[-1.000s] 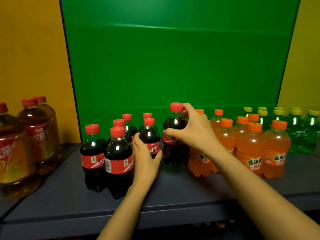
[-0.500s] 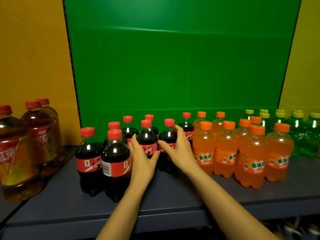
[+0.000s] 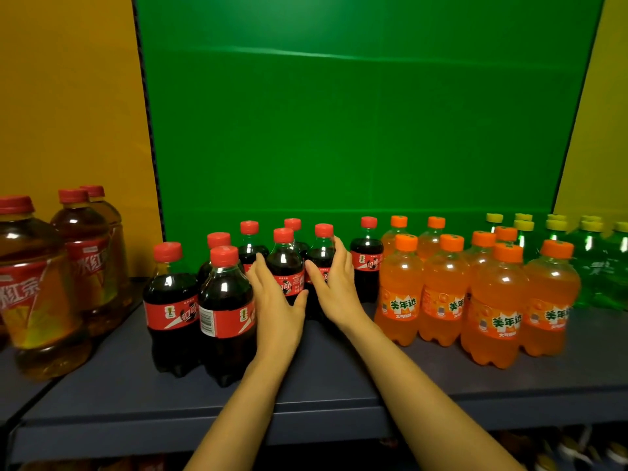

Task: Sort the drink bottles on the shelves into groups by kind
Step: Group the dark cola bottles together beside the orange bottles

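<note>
Several dark cola bottles with red caps (image 3: 226, 304) stand in a cluster on the left half of the grey shelf (image 3: 339, 379). My left hand (image 3: 277, 304) wraps around the lower part of one cola bottle (image 3: 284, 263) in the middle of the cluster. Right beside it, my right hand (image 3: 334, 283) holds another cola bottle (image 3: 322, 248), thumb on its left and fingers on its right. Both bottles stand upright on the shelf. One more cola bottle (image 3: 367, 263) stands just right of my right hand, next to the orange soda bottles (image 3: 441, 290).
Green bottles with yellow caps (image 3: 591, 263) fill the far right of the shelf. Large amber tea bottles (image 3: 34, 287) stand on the adjoining shelf at left. A green back panel rises behind. The shelf's front strip is bare; more goods show dimly below.
One second ago my right hand held a cola bottle raised near the orange group; it has moved left and set it down in the cola cluster beside my left hand.
</note>
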Demonstrator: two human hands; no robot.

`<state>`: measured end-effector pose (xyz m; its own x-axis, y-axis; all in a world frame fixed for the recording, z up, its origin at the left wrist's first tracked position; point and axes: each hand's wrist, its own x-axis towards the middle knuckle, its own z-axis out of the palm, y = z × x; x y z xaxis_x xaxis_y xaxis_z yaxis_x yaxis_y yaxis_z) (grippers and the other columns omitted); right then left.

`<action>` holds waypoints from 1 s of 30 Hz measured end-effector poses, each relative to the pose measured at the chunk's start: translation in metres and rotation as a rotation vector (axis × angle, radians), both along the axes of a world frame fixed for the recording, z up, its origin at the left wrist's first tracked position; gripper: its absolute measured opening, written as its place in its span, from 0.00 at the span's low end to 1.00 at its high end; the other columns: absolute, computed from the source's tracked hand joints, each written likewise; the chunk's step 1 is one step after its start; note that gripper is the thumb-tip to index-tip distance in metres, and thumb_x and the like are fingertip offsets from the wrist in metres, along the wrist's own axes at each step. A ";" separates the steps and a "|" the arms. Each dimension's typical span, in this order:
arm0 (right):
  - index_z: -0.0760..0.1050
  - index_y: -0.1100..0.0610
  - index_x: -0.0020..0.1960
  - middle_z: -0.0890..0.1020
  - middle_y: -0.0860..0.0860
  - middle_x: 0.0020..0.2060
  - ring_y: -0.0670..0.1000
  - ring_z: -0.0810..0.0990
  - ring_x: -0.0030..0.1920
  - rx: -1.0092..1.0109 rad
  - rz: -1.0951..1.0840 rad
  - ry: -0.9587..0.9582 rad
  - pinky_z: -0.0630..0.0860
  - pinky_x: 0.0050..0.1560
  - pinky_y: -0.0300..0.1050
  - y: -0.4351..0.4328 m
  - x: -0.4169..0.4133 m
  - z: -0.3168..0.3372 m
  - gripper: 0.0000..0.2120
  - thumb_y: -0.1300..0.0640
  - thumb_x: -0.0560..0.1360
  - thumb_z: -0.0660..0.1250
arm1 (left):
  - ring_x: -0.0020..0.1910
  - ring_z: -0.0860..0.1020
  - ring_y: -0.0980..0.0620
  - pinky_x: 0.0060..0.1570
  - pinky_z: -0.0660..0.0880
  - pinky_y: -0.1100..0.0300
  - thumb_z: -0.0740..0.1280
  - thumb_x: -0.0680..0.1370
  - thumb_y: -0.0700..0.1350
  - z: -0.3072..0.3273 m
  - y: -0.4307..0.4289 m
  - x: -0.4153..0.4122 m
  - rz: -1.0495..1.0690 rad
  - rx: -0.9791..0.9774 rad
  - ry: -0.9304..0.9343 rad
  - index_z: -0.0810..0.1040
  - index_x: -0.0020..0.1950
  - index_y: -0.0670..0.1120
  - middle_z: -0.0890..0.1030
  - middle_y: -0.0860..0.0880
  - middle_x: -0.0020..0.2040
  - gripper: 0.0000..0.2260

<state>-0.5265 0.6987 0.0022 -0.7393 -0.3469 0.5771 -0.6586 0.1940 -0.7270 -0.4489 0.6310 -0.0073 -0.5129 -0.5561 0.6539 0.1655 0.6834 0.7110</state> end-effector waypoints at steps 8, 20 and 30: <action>0.53 0.60 0.74 0.57 0.55 0.74 0.52 0.55 0.74 -0.208 -0.239 0.014 0.50 0.69 0.37 0.005 -0.007 -0.004 0.24 0.55 0.81 0.53 | 0.67 0.66 0.49 0.67 0.62 0.62 0.62 0.72 0.29 -0.001 0.025 0.001 -0.002 -0.403 0.118 0.67 0.66 0.39 0.68 0.42 0.67 0.23; 0.43 0.58 0.76 0.51 0.56 0.76 0.55 0.52 0.75 -0.303 -0.355 -0.132 0.52 0.75 0.50 0.003 -0.025 -0.016 0.34 0.67 0.76 0.58 | 0.76 0.45 0.48 0.71 0.47 0.62 0.58 0.78 0.36 -0.004 0.040 -0.027 -0.152 -0.064 -0.233 0.39 0.75 0.39 0.43 0.42 0.77 0.32; 0.53 0.64 0.73 0.62 0.62 0.71 0.60 0.61 0.72 -0.264 -0.405 -0.225 0.56 0.72 0.54 0.003 -0.031 -0.014 0.28 0.63 0.77 0.61 | 0.71 0.59 0.43 0.67 0.61 0.53 0.64 0.77 0.46 -0.004 0.031 -0.051 0.025 -0.076 -0.375 0.48 0.74 0.38 0.58 0.41 0.72 0.33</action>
<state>-0.5571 0.7021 -0.0121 -0.8995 0.1277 0.4179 -0.3910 0.1917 -0.9002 -0.4994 0.6617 -0.0110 -0.7111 -0.5288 0.4634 -0.1142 0.7372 0.6659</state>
